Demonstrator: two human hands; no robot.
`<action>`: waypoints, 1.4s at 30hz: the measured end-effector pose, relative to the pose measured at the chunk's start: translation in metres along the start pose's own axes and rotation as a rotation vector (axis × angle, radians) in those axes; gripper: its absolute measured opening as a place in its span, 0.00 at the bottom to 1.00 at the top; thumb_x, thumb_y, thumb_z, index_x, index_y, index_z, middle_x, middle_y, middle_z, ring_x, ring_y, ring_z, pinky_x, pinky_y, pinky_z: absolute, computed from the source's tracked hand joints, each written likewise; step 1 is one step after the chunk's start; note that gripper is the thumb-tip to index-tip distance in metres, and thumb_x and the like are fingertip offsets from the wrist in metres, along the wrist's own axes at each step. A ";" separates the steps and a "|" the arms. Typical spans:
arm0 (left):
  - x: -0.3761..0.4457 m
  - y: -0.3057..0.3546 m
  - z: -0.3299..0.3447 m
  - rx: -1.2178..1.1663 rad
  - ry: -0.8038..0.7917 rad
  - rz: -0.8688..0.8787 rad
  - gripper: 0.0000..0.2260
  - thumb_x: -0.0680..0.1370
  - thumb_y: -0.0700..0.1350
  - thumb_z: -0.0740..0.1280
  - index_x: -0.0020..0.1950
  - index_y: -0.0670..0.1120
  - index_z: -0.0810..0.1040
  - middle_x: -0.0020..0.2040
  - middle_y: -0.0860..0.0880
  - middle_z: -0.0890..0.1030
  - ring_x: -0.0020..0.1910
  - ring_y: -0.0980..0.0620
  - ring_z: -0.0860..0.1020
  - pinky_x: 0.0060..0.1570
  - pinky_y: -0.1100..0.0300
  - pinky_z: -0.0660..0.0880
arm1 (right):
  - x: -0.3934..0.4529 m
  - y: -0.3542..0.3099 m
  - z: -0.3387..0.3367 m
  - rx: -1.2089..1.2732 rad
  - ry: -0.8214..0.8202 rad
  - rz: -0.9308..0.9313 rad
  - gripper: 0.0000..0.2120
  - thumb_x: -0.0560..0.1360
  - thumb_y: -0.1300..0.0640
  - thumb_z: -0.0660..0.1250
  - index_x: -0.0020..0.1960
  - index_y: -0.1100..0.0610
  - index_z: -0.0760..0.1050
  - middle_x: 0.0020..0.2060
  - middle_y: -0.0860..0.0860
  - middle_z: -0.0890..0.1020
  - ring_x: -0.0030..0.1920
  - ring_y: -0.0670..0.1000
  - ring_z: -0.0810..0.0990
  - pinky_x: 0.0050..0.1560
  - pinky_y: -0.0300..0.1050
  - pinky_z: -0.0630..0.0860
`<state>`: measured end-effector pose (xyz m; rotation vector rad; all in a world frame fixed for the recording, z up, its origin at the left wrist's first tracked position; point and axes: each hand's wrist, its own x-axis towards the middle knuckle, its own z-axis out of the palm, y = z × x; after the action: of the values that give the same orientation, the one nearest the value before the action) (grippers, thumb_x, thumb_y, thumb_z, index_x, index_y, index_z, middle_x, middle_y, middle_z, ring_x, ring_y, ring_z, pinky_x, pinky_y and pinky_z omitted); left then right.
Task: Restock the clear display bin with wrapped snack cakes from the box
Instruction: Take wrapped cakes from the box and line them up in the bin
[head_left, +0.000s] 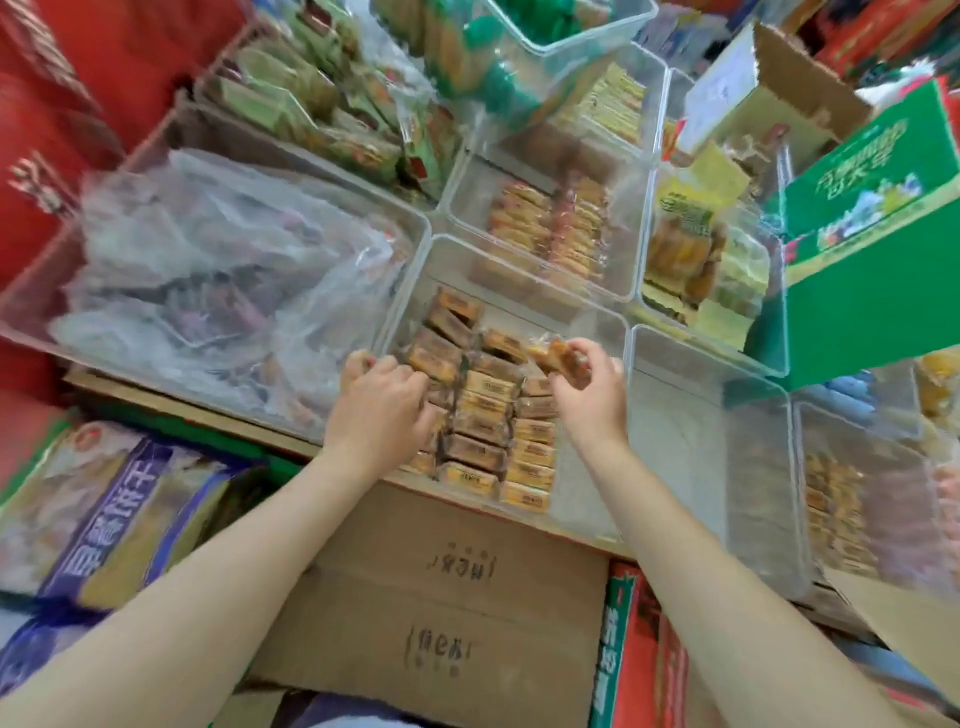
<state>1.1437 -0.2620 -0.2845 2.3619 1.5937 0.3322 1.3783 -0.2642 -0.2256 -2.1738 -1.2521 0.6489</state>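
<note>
We see brown-orange wrapped snack cakes (480, 415) rowed in the clear display bin (592, 332), frame center. Right hand (587, 387) fingers pinch one cake (553, 354) above them; left hand (382, 402) fingers curl onto the rows, grip unclear.

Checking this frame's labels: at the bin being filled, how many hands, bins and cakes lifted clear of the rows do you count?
Bare hands, left hand and right hand: 2
Clear plastic display bin with rows of brown wrapped cakes: 1
Orange-brown wrapped snack cake pinched in the right hand: 1
Total: 4
</note>
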 end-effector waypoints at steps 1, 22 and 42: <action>-0.001 0.001 0.000 -0.013 0.037 0.008 0.16 0.75 0.51 0.57 0.39 0.46 0.80 0.36 0.48 0.81 0.41 0.45 0.78 0.56 0.48 0.62 | 0.014 -0.001 0.007 -0.039 0.022 -0.021 0.15 0.76 0.63 0.68 0.59 0.47 0.76 0.55 0.50 0.71 0.49 0.47 0.76 0.53 0.36 0.72; 0.000 -0.001 0.011 -0.024 0.201 0.006 0.14 0.77 0.48 0.61 0.34 0.46 0.78 0.32 0.50 0.79 0.36 0.49 0.74 0.57 0.49 0.67 | 0.084 0.001 0.097 -0.109 -0.055 0.338 0.20 0.80 0.47 0.68 0.69 0.54 0.73 0.67 0.56 0.66 0.59 0.61 0.78 0.61 0.53 0.73; -0.023 0.046 -0.036 -0.198 -0.169 -0.055 0.12 0.82 0.52 0.61 0.55 0.48 0.82 0.48 0.52 0.83 0.50 0.49 0.79 0.61 0.52 0.70 | -0.076 0.007 -0.011 0.080 -0.226 0.018 0.10 0.82 0.61 0.60 0.50 0.53 0.79 0.47 0.52 0.83 0.38 0.50 0.79 0.33 0.42 0.75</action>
<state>1.1635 -0.2965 -0.2358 2.1338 1.4734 0.2582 1.3552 -0.3362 -0.2119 -2.0931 -1.2955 0.9576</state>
